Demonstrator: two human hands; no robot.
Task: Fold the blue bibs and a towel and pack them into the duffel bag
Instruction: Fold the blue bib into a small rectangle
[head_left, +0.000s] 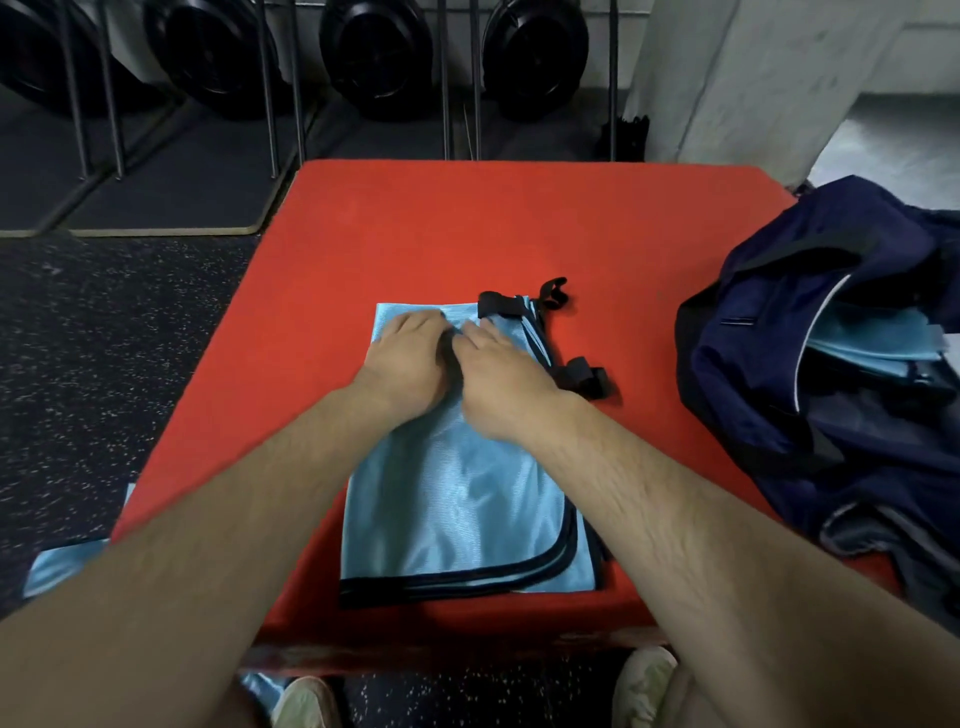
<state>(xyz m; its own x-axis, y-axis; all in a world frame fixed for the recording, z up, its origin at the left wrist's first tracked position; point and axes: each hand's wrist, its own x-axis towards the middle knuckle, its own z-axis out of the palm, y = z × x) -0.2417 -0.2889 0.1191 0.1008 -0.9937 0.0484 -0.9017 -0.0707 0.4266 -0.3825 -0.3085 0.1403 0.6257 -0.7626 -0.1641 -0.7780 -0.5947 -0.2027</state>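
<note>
Gym corner, dark speckled rubber floor, weight plates racked at twelve o'clock behind a red padded box (415, 228). Centred on it, a shiny blue bib (457, 499), slick satin with black binding and black straps at one o'clock. Left hand (405, 353) and right hand (498, 374) flat on its far end, fingers together, pressing. Navy duffel bag (810, 332) gaping at three o'clock, folded blue inside. Likely trouble: slippery cloth sliding apart, loose straps snagging.

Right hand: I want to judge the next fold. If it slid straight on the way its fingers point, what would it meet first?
Probably the left hand: the right hand lies on the blue bib, its fingertips almost touching it.
</note>
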